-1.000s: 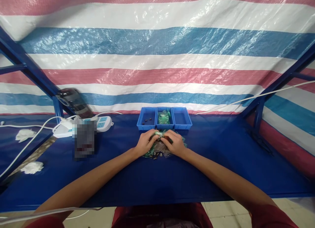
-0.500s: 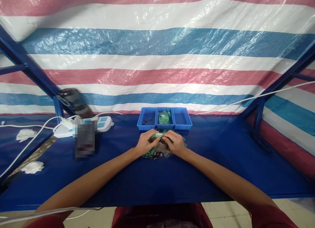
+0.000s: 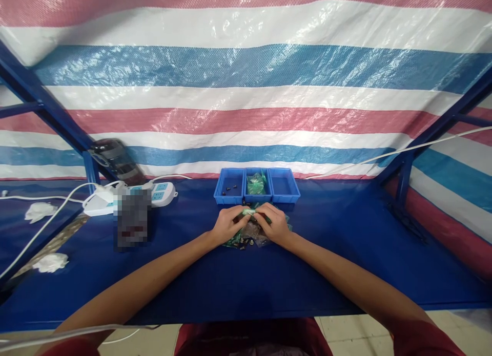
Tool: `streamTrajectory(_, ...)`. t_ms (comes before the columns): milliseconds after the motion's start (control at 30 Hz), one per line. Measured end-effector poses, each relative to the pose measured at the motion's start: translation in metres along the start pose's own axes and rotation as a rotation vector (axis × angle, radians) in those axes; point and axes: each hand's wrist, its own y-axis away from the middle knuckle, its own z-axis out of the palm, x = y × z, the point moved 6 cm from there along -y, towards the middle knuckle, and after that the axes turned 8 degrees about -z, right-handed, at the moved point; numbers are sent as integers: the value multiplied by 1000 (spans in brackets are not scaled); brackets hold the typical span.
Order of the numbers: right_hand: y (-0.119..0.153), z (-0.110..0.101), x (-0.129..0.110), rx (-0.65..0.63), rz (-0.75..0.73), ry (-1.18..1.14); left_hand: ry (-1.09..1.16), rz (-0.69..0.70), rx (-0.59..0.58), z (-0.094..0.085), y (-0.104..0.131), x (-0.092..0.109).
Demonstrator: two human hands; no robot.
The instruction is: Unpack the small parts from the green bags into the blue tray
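My left hand (image 3: 229,225) and my right hand (image 3: 273,224) meet over the middle of the blue table, both closed on a small green plastic bag (image 3: 248,211). Thumbs and fingertips of the two hands pinch it from either side; what is inside it is too small to tell. Beneath them lies a pile of clear and green plastic bags (image 3: 253,232), partly hidden by the hands. Small dark and brass-coloured metal parts (image 3: 243,245) are scattered at the pile's near edge.
Behind the hands stand three blue bins: the left bin (image 3: 219,196) with a few small parts, the middle bin (image 3: 257,197) with green bags, the right bin (image 3: 284,198). A power strip (image 3: 165,193), crumpled tissue (image 3: 52,262) and a dark bottle (image 3: 119,159) are at left.
The fingers have shifted slightly around the green bag, which looks more bunched between them. The bins and the pile stay as they were.
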Motion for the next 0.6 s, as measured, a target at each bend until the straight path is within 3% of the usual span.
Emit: streamTrajectory(600,0,0,-2,3,-33,22,-1,-1,41,-2,1,-1)
